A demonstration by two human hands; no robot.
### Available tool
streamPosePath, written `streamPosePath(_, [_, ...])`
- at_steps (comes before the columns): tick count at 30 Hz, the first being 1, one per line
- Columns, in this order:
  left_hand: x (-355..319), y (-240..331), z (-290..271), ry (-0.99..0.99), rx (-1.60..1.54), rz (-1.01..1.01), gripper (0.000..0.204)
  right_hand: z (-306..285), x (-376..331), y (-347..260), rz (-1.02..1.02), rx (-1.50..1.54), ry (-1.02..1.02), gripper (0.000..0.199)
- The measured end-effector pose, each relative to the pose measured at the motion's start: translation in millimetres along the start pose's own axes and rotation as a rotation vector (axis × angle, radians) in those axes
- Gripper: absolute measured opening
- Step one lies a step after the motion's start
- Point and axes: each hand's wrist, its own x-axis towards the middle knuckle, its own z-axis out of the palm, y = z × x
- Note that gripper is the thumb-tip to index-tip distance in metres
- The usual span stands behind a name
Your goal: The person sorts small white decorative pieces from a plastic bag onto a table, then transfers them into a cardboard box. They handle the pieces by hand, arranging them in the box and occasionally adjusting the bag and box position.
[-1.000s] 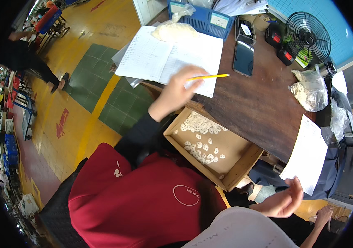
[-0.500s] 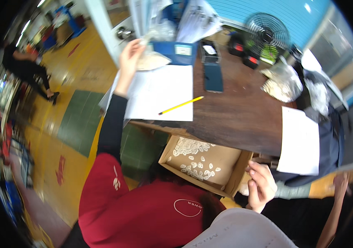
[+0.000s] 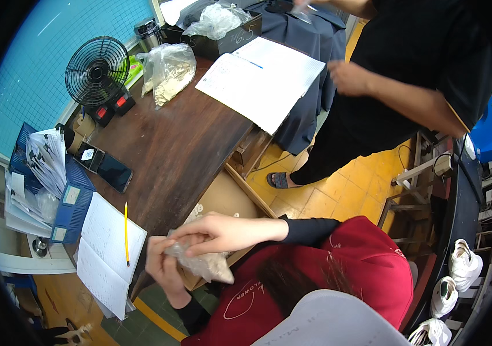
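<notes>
Both of my hands are closed on a small clear plastic bag (image 3: 207,266) filled with little white pieces. My left hand (image 3: 162,270) holds it from below and at the side. My right hand (image 3: 214,232) pinches its top, the black sleeve reaching in from the right. The bag hangs over an open brown drawer (image 3: 231,196) at the edge of a dark wooden desk (image 3: 171,138), just in front of my red shirt.
An open notebook (image 3: 104,256) with a yellow pencil (image 3: 125,230) lies to the left, near a phone (image 3: 110,171) and a blue paper tray (image 3: 67,199). A black fan (image 3: 96,69), another bag of white pieces (image 3: 168,69) and an open ledger (image 3: 260,78) sit farther back. A person in black (image 3: 413,69) stands at the upper right.
The view has swung round. My left hand has come back from the far side of the desk, and both hands now hold a bag over the drawer.
</notes>
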Motion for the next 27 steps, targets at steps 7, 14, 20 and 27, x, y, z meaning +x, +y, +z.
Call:
streamPosePath(7, [-37.2, -41.1, 43.6, 0.010, -0.026, -0.362, 0.024, -2.1, -38.0, 61.6, 0.282, 0.323, 0.061, 0.039])
streamPosePath(14, [-40.3, -55.5, 41.6, -0.097, 0.349, -0.160, 0.028, 3.2, -30.9, 103.1, 0.240, -0.106, 0.195, 0.023])
streamPosePath(20, [-57.1, -76.2, 44.7, -0.186, -0.215, -0.629, 0.025, 9.1, -31.3, 134.3, 0.393, 0.081, 0.206, 0.016])
streamPosePath(27, [-63.7, -101.3, 56.2, -0.143, -0.189, -0.691, 0.019, -5.4, -36.1, 136.0, 0.243, 0.082, 0.045, 0.029])
